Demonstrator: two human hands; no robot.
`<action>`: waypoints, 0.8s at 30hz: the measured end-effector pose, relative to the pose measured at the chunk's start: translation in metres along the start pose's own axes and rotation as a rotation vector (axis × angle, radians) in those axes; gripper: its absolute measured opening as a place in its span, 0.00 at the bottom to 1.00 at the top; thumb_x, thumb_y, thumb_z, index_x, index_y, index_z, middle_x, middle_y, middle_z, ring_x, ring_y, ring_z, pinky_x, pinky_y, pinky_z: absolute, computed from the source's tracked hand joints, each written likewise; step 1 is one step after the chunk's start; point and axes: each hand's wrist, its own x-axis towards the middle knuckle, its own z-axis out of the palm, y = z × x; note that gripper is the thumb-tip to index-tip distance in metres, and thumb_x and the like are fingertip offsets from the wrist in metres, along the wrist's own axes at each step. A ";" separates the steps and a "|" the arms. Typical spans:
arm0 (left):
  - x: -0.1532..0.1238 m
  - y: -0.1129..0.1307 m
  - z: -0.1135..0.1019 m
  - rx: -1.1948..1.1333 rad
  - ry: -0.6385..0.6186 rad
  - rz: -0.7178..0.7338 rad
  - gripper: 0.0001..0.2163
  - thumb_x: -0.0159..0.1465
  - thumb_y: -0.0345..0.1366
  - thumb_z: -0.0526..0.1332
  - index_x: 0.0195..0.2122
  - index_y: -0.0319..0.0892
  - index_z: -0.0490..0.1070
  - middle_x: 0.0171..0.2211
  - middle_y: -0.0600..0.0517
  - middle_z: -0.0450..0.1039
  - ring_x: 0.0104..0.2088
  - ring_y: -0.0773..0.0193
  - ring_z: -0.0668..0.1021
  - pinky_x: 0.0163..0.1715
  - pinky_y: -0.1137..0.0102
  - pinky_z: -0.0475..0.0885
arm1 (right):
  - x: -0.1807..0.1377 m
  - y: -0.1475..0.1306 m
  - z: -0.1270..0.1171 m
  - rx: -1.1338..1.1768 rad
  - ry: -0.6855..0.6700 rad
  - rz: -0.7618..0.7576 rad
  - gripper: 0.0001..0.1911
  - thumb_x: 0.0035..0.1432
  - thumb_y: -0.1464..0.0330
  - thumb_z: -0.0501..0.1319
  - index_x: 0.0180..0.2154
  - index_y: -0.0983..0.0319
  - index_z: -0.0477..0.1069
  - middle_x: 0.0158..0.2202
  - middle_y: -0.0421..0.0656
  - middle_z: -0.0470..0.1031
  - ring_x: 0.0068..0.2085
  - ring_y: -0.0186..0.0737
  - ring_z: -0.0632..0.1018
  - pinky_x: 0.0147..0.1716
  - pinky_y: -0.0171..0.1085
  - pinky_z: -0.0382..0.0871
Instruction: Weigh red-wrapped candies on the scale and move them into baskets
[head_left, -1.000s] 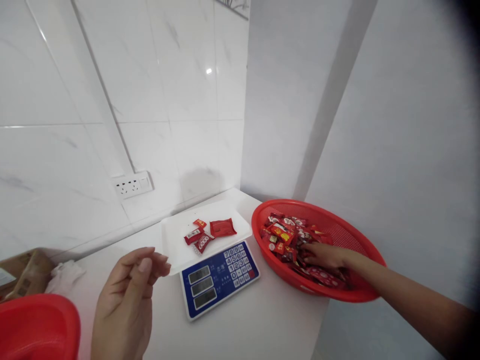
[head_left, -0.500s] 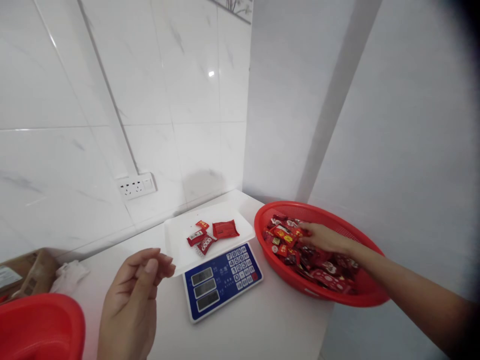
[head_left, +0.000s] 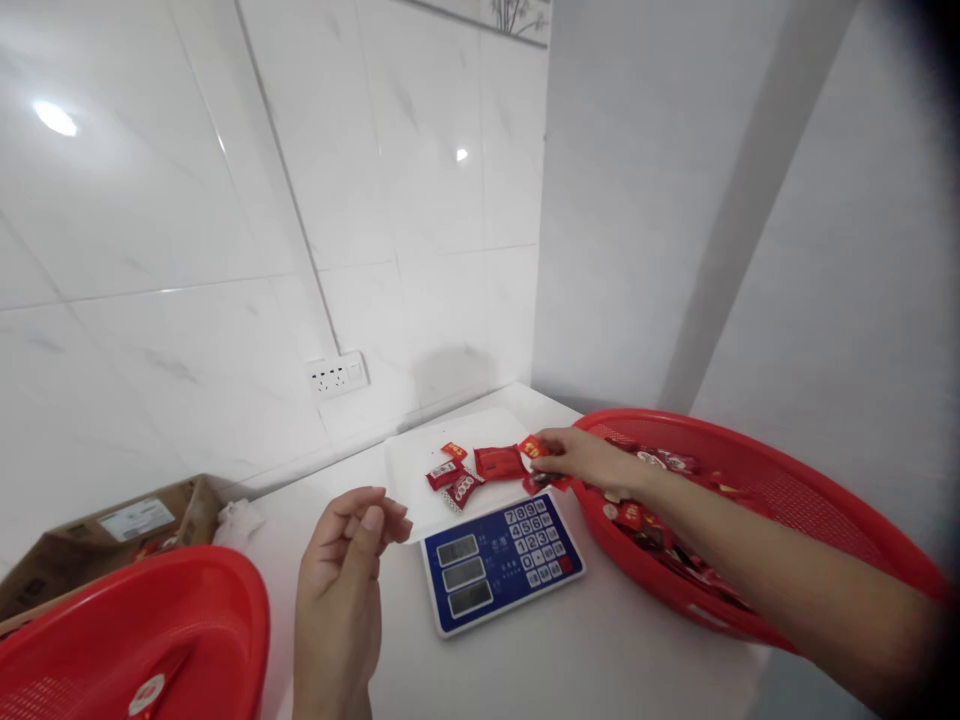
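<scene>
My right hand (head_left: 574, 458) is closed on red wrapped candies (head_left: 534, 447) over the right side of the white scale tray (head_left: 411, 468). A wide red packet (head_left: 499, 463) lies on the tray beside its fingertips. Left of that are a small red-and-yellow candy (head_left: 454, 450), a red candy with a white label (head_left: 445, 474) and a dark red candy with checkered ends (head_left: 463, 489). At the tray's front left corner my left hand (head_left: 345, 570) hovers, fingers loosely bent and holding nothing visible. The scale's blue keypad panel (head_left: 501, 562) faces me.
A red basket (head_left: 750, 455) of mixed candies stands on the right, partly behind my forearm. Another red basket (head_left: 225, 610) is at the lower left, near a cardboard box (head_left: 90, 540) and a crumpled white bag (head_left: 238, 522). A wall socket (head_left: 337, 375) is behind.
My right hand has come out of the right basket with candies and moved left over the tray. The view has turned left; my left hand keeps nearly the same pose.
</scene>
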 end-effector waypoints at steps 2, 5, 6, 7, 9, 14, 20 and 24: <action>0.000 0.002 -0.001 -0.008 0.005 0.012 0.06 0.55 0.38 0.62 0.33 0.45 0.70 0.26 0.57 0.73 0.27 0.71 0.73 0.30 0.77 0.71 | 0.019 0.002 0.019 -0.006 0.004 0.004 0.06 0.44 0.68 0.64 0.27 0.64 0.69 0.24 0.39 0.75 0.27 0.36 0.75 0.27 0.33 0.66; 0.000 0.003 -0.002 -0.007 0.004 0.013 0.07 0.55 0.38 0.62 0.33 0.45 0.71 0.26 0.56 0.73 0.27 0.71 0.73 0.30 0.77 0.71 | 0.041 0.007 0.037 0.011 0.055 0.011 0.12 0.44 0.70 0.64 0.35 0.64 0.70 0.26 0.40 0.76 0.27 0.35 0.75 0.27 0.33 0.68; 0.000 0.004 -0.002 -0.009 0.003 0.013 0.07 0.55 0.38 0.62 0.33 0.45 0.71 0.26 0.56 0.73 0.28 0.71 0.73 0.30 0.77 0.71 | 0.047 0.007 0.040 0.021 0.080 0.011 0.16 0.45 0.70 0.63 0.39 0.64 0.69 0.29 0.41 0.76 0.29 0.35 0.76 0.29 0.34 0.69; 0.000 0.004 -0.002 -0.010 0.005 0.014 0.07 0.54 0.38 0.62 0.33 0.45 0.71 0.26 0.56 0.72 0.28 0.71 0.73 0.30 0.77 0.71 | 0.050 0.007 0.042 0.031 0.109 0.009 0.19 0.46 0.70 0.62 0.43 0.63 0.67 0.32 0.42 0.76 0.30 0.36 0.76 0.31 0.35 0.70; 0.000 0.004 -0.003 -0.018 0.014 0.016 0.07 0.54 0.38 0.63 0.33 0.45 0.71 0.26 0.56 0.72 0.28 0.71 0.73 0.30 0.77 0.70 | 0.050 0.004 0.042 0.045 0.168 0.002 0.21 0.47 0.70 0.61 0.46 0.63 0.65 0.38 0.45 0.75 0.35 0.36 0.77 0.36 0.36 0.71; 0.002 0.005 -0.004 -0.047 0.033 0.017 0.06 0.54 0.37 0.63 0.33 0.43 0.71 0.26 0.55 0.72 0.27 0.70 0.74 0.30 0.75 0.71 | 0.013 -0.003 0.038 0.080 0.251 -0.014 0.17 0.50 0.67 0.59 0.44 0.62 0.66 0.40 0.47 0.75 0.38 0.39 0.77 0.41 0.38 0.71; 0.000 0.006 -0.004 -0.062 0.014 0.067 0.04 0.56 0.34 0.61 0.33 0.43 0.71 0.27 0.55 0.72 0.27 0.70 0.74 0.30 0.76 0.71 | -0.065 0.009 0.006 -0.090 0.491 0.019 0.21 0.47 0.57 0.58 0.43 0.57 0.66 0.47 0.47 0.72 0.44 0.47 0.75 0.43 0.44 0.69; -0.002 0.008 -0.004 -0.054 0.012 0.100 0.04 0.57 0.33 0.60 0.33 0.43 0.71 0.26 0.55 0.72 0.27 0.70 0.74 0.30 0.76 0.71 | -0.108 0.042 -0.036 -0.558 0.817 0.230 0.24 0.44 0.51 0.55 0.42 0.55 0.68 0.43 0.45 0.75 0.43 0.52 0.74 0.43 0.48 0.65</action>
